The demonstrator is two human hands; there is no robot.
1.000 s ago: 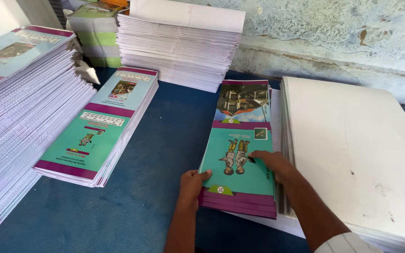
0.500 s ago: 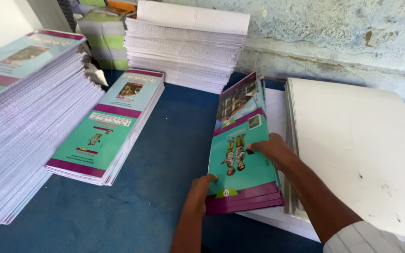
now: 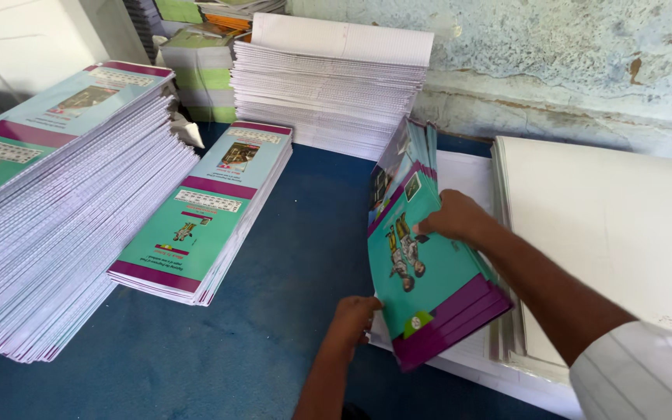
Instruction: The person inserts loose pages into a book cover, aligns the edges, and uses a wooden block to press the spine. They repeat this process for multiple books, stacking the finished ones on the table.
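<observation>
Gripping a bundle of teal and purple covers (image 3: 429,264), both hands tilt it up on its left edge above the blue table (image 3: 274,311). The right hand (image 3: 453,219) clasps the bundle's upper face near the middle, fingers curled over the top sheet. The left hand (image 3: 354,317) grasps the near lower corner from below, thumb side against the purple band. The bundle leans to the right, its far end fanning apart, and hangs over a low stack of white sheets (image 3: 468,358) at the table's right.

Just right of that lies a thick pile of blank white board (image 3: 608,233). Left of the hands, well apart, a small pile of covers (image 3: 208,210) lies flat. A tall slanting stack (image 3: 48,202) fills the left edge. A white stack (image 3: 332,85) stands at the back against a worn wall (image 3: 569,54).
</observation>
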